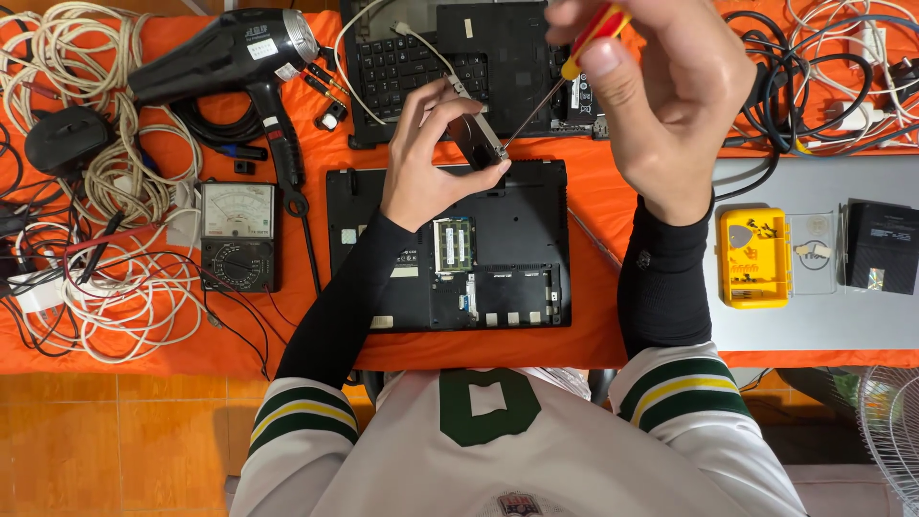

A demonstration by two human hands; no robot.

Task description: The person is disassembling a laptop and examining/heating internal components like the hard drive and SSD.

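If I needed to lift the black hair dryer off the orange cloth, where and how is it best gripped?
Probably by the black hair dryer's slim handle, which runs down from the barrel toward the analog multimeter. Come from its right side, over bare orange cloth; white cable coils crowd the left. The fat barrel looks too wide for a sure one-hand wrap.

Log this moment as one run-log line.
left hand: holds drive | right hand: screwdriver tip on drive | below: opened laptop on orange table

Orange table cloth point(593, 206), black laptop base point(517, 244), yellow parts box point(753, 257), and a seemingly red-and-yellow screwdriver handle point(595, 33).
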